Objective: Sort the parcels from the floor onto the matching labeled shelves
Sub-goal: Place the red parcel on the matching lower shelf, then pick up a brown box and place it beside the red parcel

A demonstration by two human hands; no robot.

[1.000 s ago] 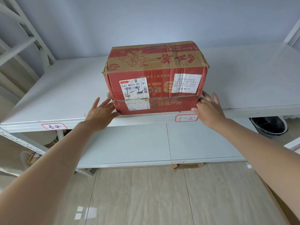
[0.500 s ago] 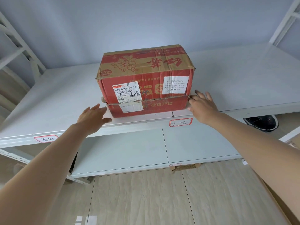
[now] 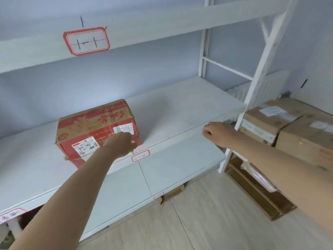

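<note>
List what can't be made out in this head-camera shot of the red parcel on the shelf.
- Red parcel, head view: the left hand covers part of its front; its shipping label is too blurred to read.
- Label at bottom left: cut off by the picture's edge.
- Right hand: curled; whether it touches the shelf edge is unclear.
- Brown boxes: cut off at the right edge.

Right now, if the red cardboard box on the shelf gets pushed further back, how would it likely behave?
The red cardboard box would probably slide, not roll: it sits flat on the smooth white shelf. Its low, wide shape makes tipping unlikely. Creased, worn corners suggest walls that may give slightly.
</note>
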